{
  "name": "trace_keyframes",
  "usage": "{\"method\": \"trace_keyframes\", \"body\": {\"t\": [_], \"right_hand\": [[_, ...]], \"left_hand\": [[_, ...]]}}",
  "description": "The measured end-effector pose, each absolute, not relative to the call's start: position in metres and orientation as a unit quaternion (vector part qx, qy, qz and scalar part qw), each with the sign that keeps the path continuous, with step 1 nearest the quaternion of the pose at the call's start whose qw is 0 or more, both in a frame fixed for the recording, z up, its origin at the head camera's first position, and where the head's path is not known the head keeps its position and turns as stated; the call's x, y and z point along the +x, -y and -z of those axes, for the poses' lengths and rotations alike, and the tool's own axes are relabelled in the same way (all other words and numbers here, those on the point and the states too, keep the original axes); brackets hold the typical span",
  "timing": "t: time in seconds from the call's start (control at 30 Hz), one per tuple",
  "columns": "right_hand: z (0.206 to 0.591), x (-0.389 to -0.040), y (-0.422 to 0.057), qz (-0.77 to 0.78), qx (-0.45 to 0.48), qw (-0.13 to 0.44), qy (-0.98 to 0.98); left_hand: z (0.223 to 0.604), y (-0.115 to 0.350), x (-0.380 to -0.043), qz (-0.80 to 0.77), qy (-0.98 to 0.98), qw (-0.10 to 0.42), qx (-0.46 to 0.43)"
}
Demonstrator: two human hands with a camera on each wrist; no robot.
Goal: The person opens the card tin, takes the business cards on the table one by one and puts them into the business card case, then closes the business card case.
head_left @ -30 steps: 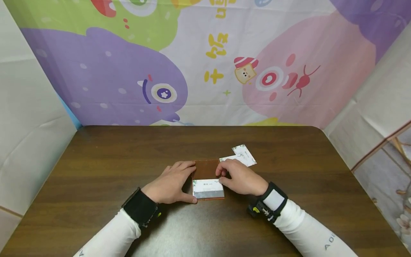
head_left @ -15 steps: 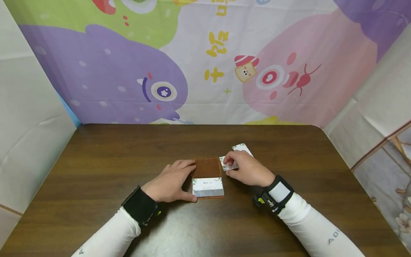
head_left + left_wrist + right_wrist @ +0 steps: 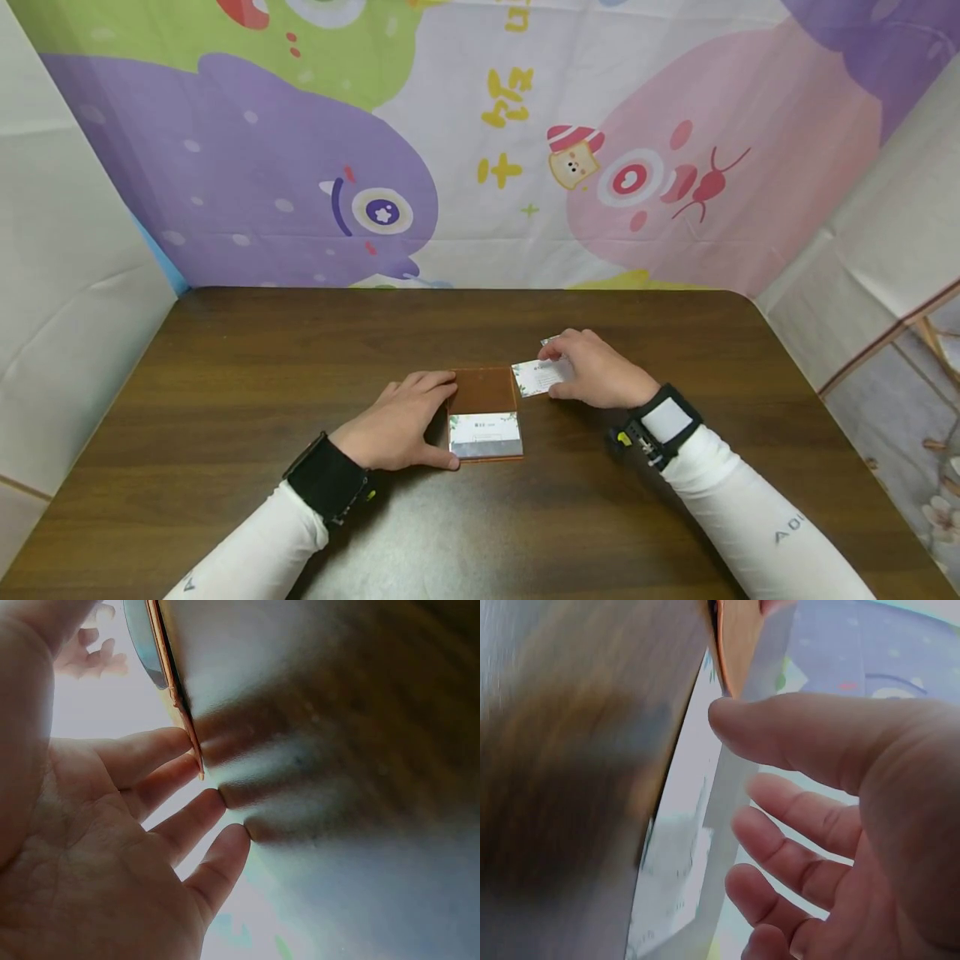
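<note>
A brown leather-look card holder [image 3: 482,390] is laid unfolded just inside the left hand [image 3: 401,423], its near edge met by the fingertips and thumb, which are spread rather than closed round anything. Held in its pocket, to the right of that thumb, is a printed white card [image 3: 485,427], with its lower part behind a greyish strip. By the right hand [image 3: 600,371], nothing is seen to be pinched: in its wrist view the fingers are loosely bent and the thumb is held well apart from them. Under and to the left of those fingers is the nearer loose card [image 3: 532,379], set right at the holder's edge; whether the two touch, or the thumb touches the card, cannot be told. The farther loose card [image 3: 550,341] is mostly hidden beyond the same fingers. The cards are judged light, thin, smooth and fairly stiff, likely to be slid easily but hard to be lifted flat from the table [image 3: 480,533], and easily creased at the corners. They would best be pinched by opposite long edges. The holder is judged light and bendable, best steadied along its side edge.
</note>
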State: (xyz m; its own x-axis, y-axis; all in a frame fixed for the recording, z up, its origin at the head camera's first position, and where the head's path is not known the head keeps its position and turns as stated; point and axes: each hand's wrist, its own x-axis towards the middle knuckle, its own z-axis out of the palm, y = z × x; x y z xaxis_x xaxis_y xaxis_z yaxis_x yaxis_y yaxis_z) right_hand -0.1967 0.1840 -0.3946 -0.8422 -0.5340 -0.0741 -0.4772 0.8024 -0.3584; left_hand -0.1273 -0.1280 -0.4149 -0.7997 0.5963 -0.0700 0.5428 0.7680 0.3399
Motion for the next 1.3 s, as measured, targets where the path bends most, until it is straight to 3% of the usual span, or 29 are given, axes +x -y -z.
{"method": "trace_keyframes", "body": {"t": [0.73,1.3], "right_hand": [[0.390,-0.221,-0.199,0.123,-0.251,0.136,-0.950],[0.393,-0.225,-0.201,0.131,-0.265,0.139,-0.945]], "left_hand": [[0.417,0.128,-0.129,-0.150,-0.937,0.087,0.302],[0.417,0.130,-0.131,-0.148,-0.937,0.089,0.304]]}}
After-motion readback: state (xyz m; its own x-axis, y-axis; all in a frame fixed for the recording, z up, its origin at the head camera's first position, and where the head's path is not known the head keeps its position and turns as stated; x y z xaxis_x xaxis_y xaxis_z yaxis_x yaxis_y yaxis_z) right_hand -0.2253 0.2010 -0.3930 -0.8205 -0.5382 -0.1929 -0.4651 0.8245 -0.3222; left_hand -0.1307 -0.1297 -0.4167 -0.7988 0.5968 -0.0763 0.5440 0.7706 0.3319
